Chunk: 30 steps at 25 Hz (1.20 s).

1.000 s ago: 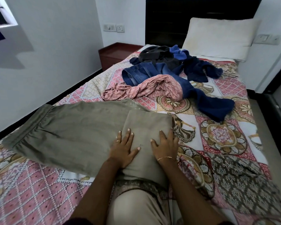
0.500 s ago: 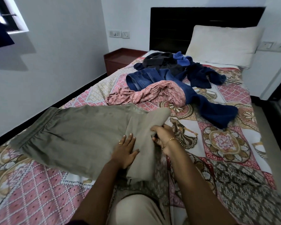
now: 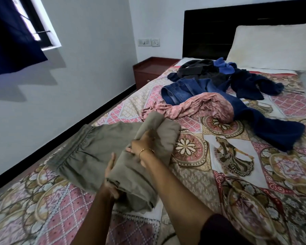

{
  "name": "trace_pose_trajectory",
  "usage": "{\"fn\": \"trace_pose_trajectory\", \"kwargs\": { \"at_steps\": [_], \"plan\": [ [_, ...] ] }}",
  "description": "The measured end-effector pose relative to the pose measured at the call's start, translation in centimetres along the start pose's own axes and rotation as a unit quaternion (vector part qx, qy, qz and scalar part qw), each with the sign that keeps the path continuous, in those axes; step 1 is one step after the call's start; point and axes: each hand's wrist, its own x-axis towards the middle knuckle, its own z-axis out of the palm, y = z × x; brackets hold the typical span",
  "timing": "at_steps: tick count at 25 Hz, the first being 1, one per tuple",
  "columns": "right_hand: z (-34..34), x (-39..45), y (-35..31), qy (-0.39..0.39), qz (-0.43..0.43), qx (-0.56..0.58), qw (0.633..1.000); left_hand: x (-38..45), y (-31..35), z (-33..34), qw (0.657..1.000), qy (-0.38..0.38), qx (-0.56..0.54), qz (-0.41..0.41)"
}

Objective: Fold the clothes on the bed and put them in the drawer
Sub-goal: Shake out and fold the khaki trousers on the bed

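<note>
Spreading across nearly all I can see, the bed (image 3: pixel 237 183) wears a patterned pink, cream and brown cover, and its near end and right side run off the edge of view. Against the dark headboard (image 3: pixel 207 32) leans a white pillow (image 3: pixel 272 45), cut off at the right. Near the middle of the cover lies the olive-green garment (image 3: pixel 88 152), partly folded: its gathered part lies flat to the left while the folded part is bunched up off the cover, hiding much of both hands. Farther up the bed sits the unfolded pile, with a pink patterned cloth (image 3: pixel 193 107) in front, blue jeans (image 3: pixel 185 89) touching it behind, and dark navy clothes (image 3: pixel 251 85) tangled so that I cannot tell how many pieces there are. A reddish bedside table (image 3: pixel 148 71) stands beside the headboard, its lower part hidden by the bed. The left hand (image 3: pixel 110 175) is under the near edge of the fold, fingers curled round the cloth and mostly covered by it. The right hand (image 3: pixel 140 147), a thin bangle on its wrist, clutches the bunched upper part of the fold, fingertips buried in fabric. Two wall switch plates (image 3: pixel 148 42) are too small to show any writing, and the clothes show no labels.
</note>
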Motion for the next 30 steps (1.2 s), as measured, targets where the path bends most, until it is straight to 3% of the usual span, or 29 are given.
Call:
{"fn": "trace_pose_trajectory", "kwargs": {
  "at_steps": [2,4,6,9,15,19,22,23,24,26,27,28,30],
  "plan": [
    [0.6,-2.1,-0.6,-0.045,-0.011,0.014,0.999,-0.3,1.5,-1.5,1.000,-0.012,0.010,-0.014],
    [0.0,-2.4,-0.5,0.042,-0.092,-0.093,0.991,-0.1,2.6,-3.3,0.997,-0.013,0.076,-0.018],
    [-1.4,-2.6,0.0,0.124,-0.188,-0.292,0.929,0.6,3.3,-3.8,0.985,0.017,0.174,0.003],
    [-3.8,-2.4,2.7,0.082,-0.178,-0.504,0.841,1.4,3.7,-3.0,0.976,0.113,0.180,0.053],
    [-4.3,-2.3,5.4,0.026,-0.188,-0.582,0.791,0.3,2.7,-4.7,0.942,0.118,0.281,0.143],
    [-4.4,-2.3,6.6,-0.010,-0.135,-0.630,0.765,0.3,2.8,-6.2,0.932,0.126,0.320,0.118],
    [-4.2,-2.1,6.8,-0.010,-0.131,-0.643,0.755,1.0,3.6,-6.1,0.904,0.133,0.387,0.123],
    [-4.1,-2.1,6.8,-0.013,-0.130,-0.648,0.751,1.2,4.0,-6.0,0.881,0.139,0.437,0.117],
    [-4.1,-2.1,6.9,-0.016,-0.129,-0.651,0.748,1.4,4.5,-5.8,0.831,0.144,0.527,0.108],
    [-4.2,-2.0,6.9,-0.016,-0.131,-0.655,0.744,2.0,5.2,-5.0,0.646,0.170,0.739,0.087],
    [-4.3,-1.9,6.9,-0.013,-0.137,-0.653,0.745,2.2,5.3,-4.4,0.578,0.192,0.785,0.110],
    [-4.3,-1.9,7.0,-0.002,-0.151,-0.642,0.752,2.5,5.2,-3.6,0.555,0.201,0.795,0.136],
    [-4.2,-1.9,7.1,0.087,-0.208,-0.590,0.775,3.0,4.0,-1.9,0.573,0.174,0.792,0.120]
  ]
}}
